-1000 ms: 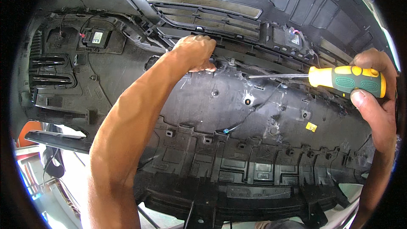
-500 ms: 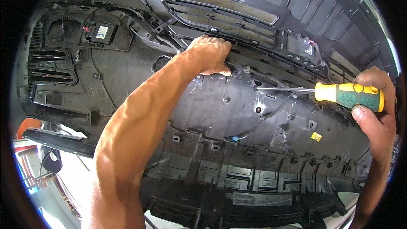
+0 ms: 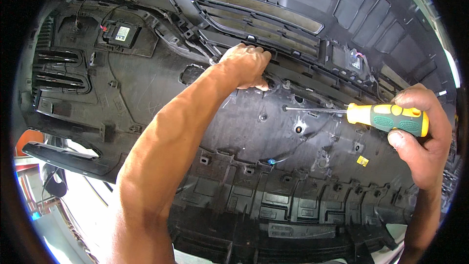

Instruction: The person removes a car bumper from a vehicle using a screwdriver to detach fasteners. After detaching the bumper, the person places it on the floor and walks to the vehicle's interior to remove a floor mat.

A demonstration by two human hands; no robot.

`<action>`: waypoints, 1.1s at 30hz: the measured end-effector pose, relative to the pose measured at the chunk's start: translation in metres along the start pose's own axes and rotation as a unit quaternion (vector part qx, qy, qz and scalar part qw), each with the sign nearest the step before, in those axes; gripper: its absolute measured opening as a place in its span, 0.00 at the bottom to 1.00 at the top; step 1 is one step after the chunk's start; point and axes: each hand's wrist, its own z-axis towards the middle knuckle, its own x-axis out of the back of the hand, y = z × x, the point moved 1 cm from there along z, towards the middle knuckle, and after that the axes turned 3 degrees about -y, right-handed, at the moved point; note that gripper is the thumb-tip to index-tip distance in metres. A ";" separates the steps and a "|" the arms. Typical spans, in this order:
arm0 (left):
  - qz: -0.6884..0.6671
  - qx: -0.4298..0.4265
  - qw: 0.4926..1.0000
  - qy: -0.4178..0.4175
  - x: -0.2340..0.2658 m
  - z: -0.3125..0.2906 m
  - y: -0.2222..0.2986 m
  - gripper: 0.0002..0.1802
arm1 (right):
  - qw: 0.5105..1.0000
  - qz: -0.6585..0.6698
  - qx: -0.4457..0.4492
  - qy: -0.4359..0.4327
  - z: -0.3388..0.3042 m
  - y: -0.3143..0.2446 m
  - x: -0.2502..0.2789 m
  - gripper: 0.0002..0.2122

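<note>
Head view: right hand [image 3: 430, 149] grips screwdriver [image 3: 376, 115], tip [image 3: 288, 109] near left hand [image 3: 247, 66].

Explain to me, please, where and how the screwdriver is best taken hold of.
Probably by its thick yellow-and-green handle, coming from the right, where the right hand holds it. The handle is wide, with textured patches, and its butt faces right; the thin metal shaft points left, over the dark panel, offering less to grip.

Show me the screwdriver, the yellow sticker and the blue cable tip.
Screwdriver [image 3: 363, 114]: head view, on the yellow front part of its handle.
Yellow sticker [image 3: 362, 161]: head view, on its middle.
Blue cable tip [image 3: 271, 162]: head view, on its middle.
</note>
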 end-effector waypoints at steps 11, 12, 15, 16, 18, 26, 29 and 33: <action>-0.038 0.014 0.997 -0.059 0.012 -0.003 -0.006 0.37 | 0.999 -0.005 0.045 -0.001 0.006 -0.007 -0.007 0.20; -0.040 0.018 0.998 -0.052 0.013 -0.005 -0.005 0.37 | 0.998 -0.011 0.062 -0.004 0.007 -0.010 -0.010 0.20; -0.032 0.044 0.997 -0.062 0.014 -0.008 -0.002 0.37 | 0.996 -0.033 0.086 -0.011 0.010 -0.020 -0.020 0.20; -0.032 0.044 0.997 -0.063 0.014 -0.009 -0.002 0.37 | 0.996 -0.026 0.087 -0.011 0.011 -0.024 -0.023 0.20; -0.032 0.047 0.996 -0.067 0.014 -0.009 -0.001 0.37 | 0.994 -0.039 0.106 0.002 0.012 -0.030 -0.033 0.20; -0.045 0.056 0.994 -0.088 0.010 -0.008 0.002 0.37 | 0.989 -0.070 0.132 0.002 0.019 -0.048 -0.063 0.19; -0.046 0.063 0.993 -0.086 0.011 -0.011 0.001 0.35 | 0.985 -0.094 0.147 -0.001 0.025 -0.051 -0.071 0.18; -0.048 0.070 0.991 -0.099 0.013 -0.012 0.002 0.35 | 0.988 -0.089 0.130 -0.012 0.032 -0.055 -0.078 0.18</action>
